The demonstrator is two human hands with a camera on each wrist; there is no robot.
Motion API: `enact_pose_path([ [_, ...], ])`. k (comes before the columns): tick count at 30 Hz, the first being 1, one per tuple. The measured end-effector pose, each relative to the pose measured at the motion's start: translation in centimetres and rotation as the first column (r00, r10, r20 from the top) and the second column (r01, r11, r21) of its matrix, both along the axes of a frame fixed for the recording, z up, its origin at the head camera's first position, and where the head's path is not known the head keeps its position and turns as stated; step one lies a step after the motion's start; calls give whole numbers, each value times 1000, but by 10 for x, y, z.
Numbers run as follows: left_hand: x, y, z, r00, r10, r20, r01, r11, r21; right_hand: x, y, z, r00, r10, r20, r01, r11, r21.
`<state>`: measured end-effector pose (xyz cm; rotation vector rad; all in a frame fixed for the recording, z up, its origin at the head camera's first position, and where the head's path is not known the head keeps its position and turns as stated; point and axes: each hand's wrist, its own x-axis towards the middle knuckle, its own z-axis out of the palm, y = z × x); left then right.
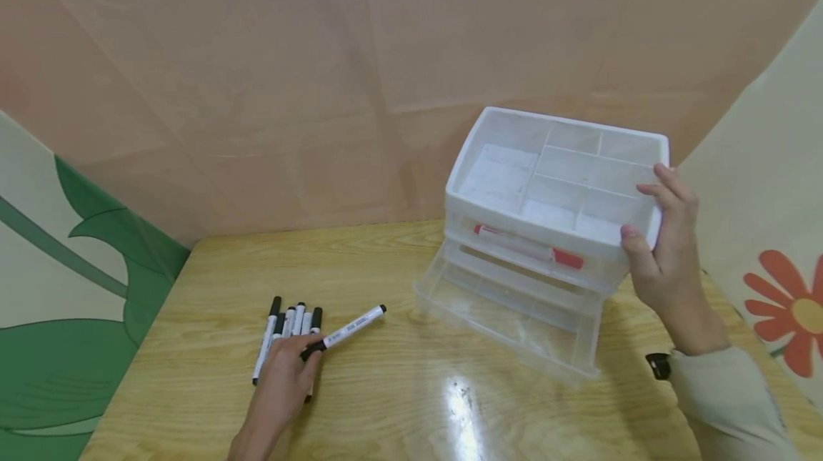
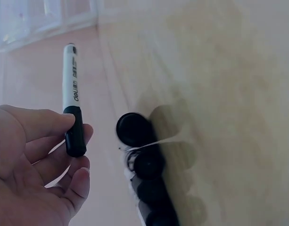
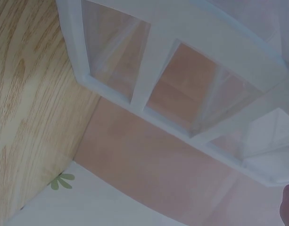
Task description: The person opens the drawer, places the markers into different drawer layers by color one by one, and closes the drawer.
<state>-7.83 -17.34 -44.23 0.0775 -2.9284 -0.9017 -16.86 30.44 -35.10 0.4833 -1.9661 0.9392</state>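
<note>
My left hand (image 1: 281, 375) pinches a whiteboard marker (image 1: 353, 326) by its black cap, between thumb and fingers. In the left wrist view the white barrel (image 2: 70, 84) points away from the hand. Several black-capped markers (image 1: 266, 343) lie side by side on the table, partly hidden behind that hand. With thumb and fingers over the right rim, my right hand (image 1: 671, 261) grips a white storage box (image 1: 489, 209) with a divided top tray. Its lower clear drawer (image 1: 501, 336) is pulled out. A red marker (image 1: 567, 259) shows at the upper drawer.
The wooden table (image 1: 386, 404) meets a pinkish-brown cloth backdrop (image 1: 289, 125) behind the box. Side panels carry a green leaf print (image 1: 64, 354) at left and a red flower print (image 1: 804, 314) at right. The right wrist view looks at the box's framed side (image 3: 156, 56).
</note>
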Motion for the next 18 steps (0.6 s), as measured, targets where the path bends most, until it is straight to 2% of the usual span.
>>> enact_pose_path([
  [4, -1, -2, 5, 999, 4, -33, -4, 1000, 6, -1, 1, -1, 1000, -7, -5, 7, 1000, 4],
  [11, -5, -2, 15, 999, 16, -35, -16, 1000, 17, -1, 0, 0, 1000, -6, -8, 6, 1000, 7],
  [18, -10, -2, 25, 997, 2, -80, -1, 1000, 8, -2, 0, 0, 1000, 0, -2, 0, 1000, 6],
])
